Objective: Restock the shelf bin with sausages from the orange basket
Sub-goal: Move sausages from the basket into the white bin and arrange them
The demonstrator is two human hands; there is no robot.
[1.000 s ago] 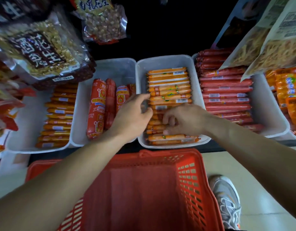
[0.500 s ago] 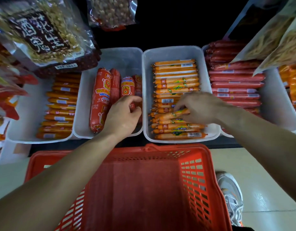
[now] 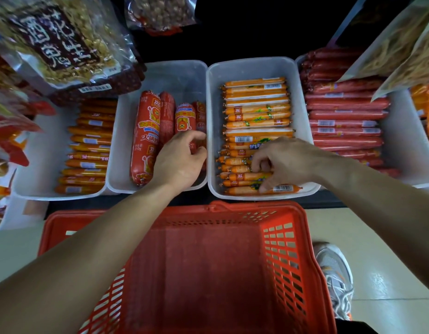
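Observation:
The white shelf bin (image 3: 252, 65) holds rows of thin orange sausages (image 3: 257, 109) lying crosswise. My right hand (image 3: 288, 162) is over the bin's front half. Its fingers curl down and pinch one of the orange sausages (image 3: 240, 175) near the front rows. My left hand (image 3: 179, 162) hovers over the neighbouring bin's right side, just left of the wall between the two bins, fingers loosely curled and holding nothing. The orange basket (image 3: 232, 209) stands below the shelf edge, under my forearms. No sausages show inside the part of it I can see.
The left neighbour bin (image 3: 175, 75) holds fat red sausages (image 3: 146, 136). Further left sits a bin of orange sausages (image 3: 88, 145), to the right a bin of long red sausages (image 3: 346, 116). Snack bags (image 3: 59, 44) hang at top left and top right. A grey shoe (image 3: 336, 273) stands beside the basket.
My left hand has drawn back from the middle bin's rim to over the fat red sausages. My right hand has slid to the front rows and curled onto a sausage.

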